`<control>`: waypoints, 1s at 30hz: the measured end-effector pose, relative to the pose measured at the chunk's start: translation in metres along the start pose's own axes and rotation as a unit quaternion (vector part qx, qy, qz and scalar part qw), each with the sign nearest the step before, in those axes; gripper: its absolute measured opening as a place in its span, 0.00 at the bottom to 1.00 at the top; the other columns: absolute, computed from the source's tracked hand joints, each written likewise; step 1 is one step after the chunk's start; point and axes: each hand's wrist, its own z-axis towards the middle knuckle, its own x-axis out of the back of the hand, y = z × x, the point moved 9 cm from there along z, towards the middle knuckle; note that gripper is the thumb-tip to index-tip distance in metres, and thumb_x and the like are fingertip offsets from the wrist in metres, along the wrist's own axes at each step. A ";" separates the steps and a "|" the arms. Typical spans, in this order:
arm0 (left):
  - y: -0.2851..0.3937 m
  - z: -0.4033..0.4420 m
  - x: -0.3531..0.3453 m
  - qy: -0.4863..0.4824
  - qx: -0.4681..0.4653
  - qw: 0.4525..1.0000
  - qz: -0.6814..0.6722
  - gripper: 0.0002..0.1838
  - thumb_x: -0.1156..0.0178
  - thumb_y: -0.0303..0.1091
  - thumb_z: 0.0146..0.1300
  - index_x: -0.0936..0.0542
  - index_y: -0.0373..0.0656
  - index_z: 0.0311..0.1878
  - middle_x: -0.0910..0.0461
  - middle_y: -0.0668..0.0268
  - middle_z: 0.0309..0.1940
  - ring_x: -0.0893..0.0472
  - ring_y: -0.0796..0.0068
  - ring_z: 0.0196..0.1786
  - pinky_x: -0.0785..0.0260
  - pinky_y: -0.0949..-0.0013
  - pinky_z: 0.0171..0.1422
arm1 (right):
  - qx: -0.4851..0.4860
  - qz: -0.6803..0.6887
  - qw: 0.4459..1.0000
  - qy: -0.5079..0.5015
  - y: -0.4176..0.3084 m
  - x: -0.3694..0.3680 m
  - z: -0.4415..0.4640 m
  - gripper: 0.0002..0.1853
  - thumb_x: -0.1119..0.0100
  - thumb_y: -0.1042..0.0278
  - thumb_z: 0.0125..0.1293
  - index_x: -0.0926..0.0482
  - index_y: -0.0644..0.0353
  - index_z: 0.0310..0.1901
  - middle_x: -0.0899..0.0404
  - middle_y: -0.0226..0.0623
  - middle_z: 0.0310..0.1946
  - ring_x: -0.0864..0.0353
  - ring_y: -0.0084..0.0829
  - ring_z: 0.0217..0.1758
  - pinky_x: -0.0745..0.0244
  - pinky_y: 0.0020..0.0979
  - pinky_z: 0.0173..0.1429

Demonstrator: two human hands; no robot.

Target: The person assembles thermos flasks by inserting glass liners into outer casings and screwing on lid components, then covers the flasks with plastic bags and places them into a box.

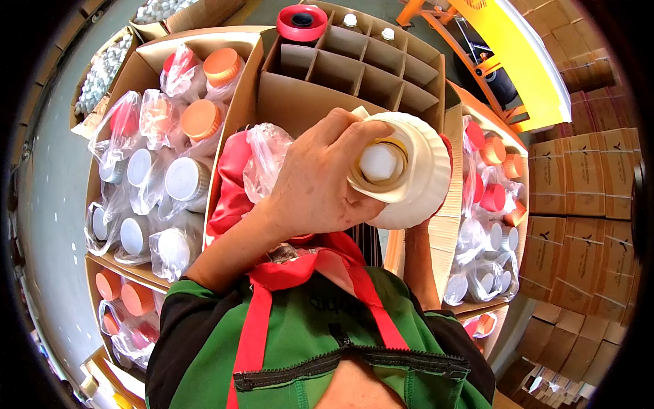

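My left hand (320, 170) is closed round the top of a cream vacuum flask (417, 163), fingers and thumb on either side of its mouth. The flask has a ribbed, rounded collar, and its mouth tilts toward me. Inside a yellowish ring in the mouth sits a white hexagonal stopper (380, 162). Beneath the flask comes my right forearm (422, 266); that hand is behind the flask and its fingers are hidden. Just left of my left hand lies a clear plastic bag (267, 160) against something red (233, 184).
Ahead stands a divided carton (354, 71) with two white-topped bottles (350, 22) and a red flask part (301, 24). Open cartons of bagged flasks with orange, red and white lids flank me (221, 123) (524, 177). A yellow-orange frame (507, 61) and stacked boxes (579, 170) stand right.
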 end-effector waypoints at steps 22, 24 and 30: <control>-0.001 -0.007 0.013 0.064 0.033 0.997 -0.038 0.29 0.28 0.35 0.43 0.29 0.39 0.49 0.25 0.52 0.42 0.22 0.50 0.43 0.28 0.59 0.46 | 0.014 -0.078 0.995 0.053 -0.025 0.012 0.015 0.26 0.55 0.57 0.68 0.39 0.60 0.64 0.32 0.44 0.59 0.30 0.36 0.60 0.36 0.37 0.63; -0.006 -0.006 0.016 0.052 0.063 0.996 -0.044 0.31 0.28 0.33 0.43 0.30 0.39 0.51 0.24 0.53 0.44 0.22 0.54 0.47 0.30 0.61 0.51 | 0.006 -0.089 0.994 0.066 -0.030 0.022 0.015 0.25 0.53 0.57 0.68 0.37 0.61 0.62 0.30 0.44 0.57 0.29 0.36 0.58 0.35 0.37 0.62; -0.031 -0.025 0.016 0.032 0.126 0.986 -0.100 0.41 0.28 0.30 0.44 0.38 0.39 0.62 0.27 0.56 0.50 0.26 0.63 0.56 0.35 0.65 0.61 | -0.015 -0.190 0.976 0.109 -0.046 0.059 0.019 0.22 0.50 0.58 0.65 0.31 0.62 0.57 0.26 0.45 0.51 0.25 0.36 0.53 0.33 0.34 0.58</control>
